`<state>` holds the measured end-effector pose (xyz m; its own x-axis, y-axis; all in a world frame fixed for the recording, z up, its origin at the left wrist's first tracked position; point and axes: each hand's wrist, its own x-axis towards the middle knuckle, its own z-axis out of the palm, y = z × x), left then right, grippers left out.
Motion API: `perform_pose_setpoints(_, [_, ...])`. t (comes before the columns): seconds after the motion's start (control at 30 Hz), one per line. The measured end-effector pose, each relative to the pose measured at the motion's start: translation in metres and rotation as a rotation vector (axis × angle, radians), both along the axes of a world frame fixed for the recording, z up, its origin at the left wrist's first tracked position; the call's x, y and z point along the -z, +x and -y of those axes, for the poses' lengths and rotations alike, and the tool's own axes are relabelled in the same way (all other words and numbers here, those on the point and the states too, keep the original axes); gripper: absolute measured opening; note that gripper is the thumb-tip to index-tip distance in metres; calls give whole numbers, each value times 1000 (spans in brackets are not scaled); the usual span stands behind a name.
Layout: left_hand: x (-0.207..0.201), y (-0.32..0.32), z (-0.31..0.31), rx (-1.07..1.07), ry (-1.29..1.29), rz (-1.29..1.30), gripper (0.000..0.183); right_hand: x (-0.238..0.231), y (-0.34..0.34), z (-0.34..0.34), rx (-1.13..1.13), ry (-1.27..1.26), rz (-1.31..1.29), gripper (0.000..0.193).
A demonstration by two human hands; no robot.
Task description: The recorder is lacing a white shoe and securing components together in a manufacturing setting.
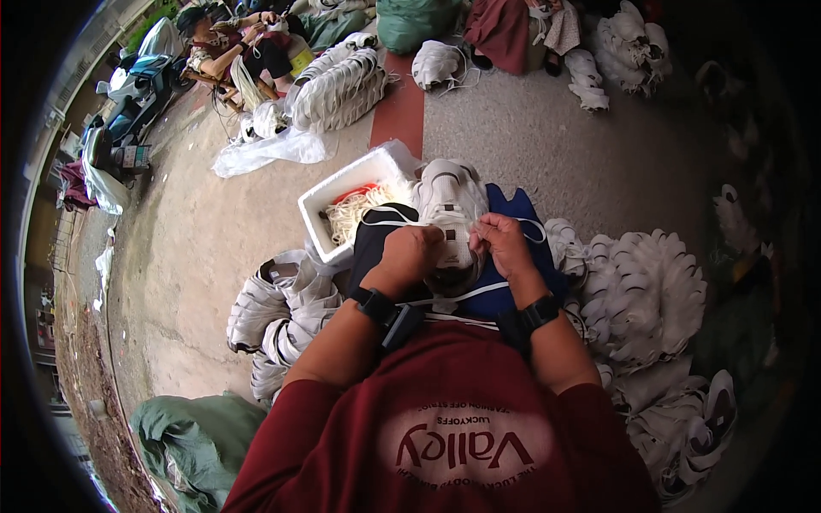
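Concrete ground (188, 282) is spreading across the left of the frame; a foam box (313, 227) is sitting just left of centre, holding loose laces (349, 219). I'm watching 1 white shoe upper (450, 192) lying at frame centre, blue cloth (513, 206) showing on its right. Left hand (413, 254) is curling at its left side; right hand (503, 244) is bunching fingers narrowly at its right. I'm not able to tell what either is gripping. White lace (390, 223) is trailing out leftward. I'm judging the upper light, pliable, stiffer at seams, hardly fragile; lace limp, maybe slippery. I'm favouring steadying the upper by its edges, pinching lace near its end.
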<state>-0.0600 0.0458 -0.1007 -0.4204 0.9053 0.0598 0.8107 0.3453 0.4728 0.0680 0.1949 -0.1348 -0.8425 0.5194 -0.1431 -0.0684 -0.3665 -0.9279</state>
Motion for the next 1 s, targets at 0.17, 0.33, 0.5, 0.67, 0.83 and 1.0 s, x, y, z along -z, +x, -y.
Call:
perform_pose_setpoints(0.17, [2, 3, -9, -20, -75, -93, 12, -1, 1, -1, -19, -9, -6, 14])
perform_pose_setpoints(0.33, [14, -1, -13, -56, 127, -175, 10, -2, 1, -1, -26, -25, 0, 14])
perform_pose_setpoints(0.5, [32, -17, -2, -123, 219, 471, 5, -1, 2, -2, -33, -30, -7, 14])
perform_pose_setpoints(0.67, [45, -11, -9, -123, 346, 321, 8, 2, 2, -1, -32, -42, -25, 14])
perform_pose_setpoints(0.83, [38, -8, -11, -97, 367, 153, 10, 2, 2, -3, -43, -49, -17, 13])
perform_pose_setpoints(1.0, [29, -9, 2, -54, 337, 122, 7, 3, 2, -2, -34, -62, -38, 13])
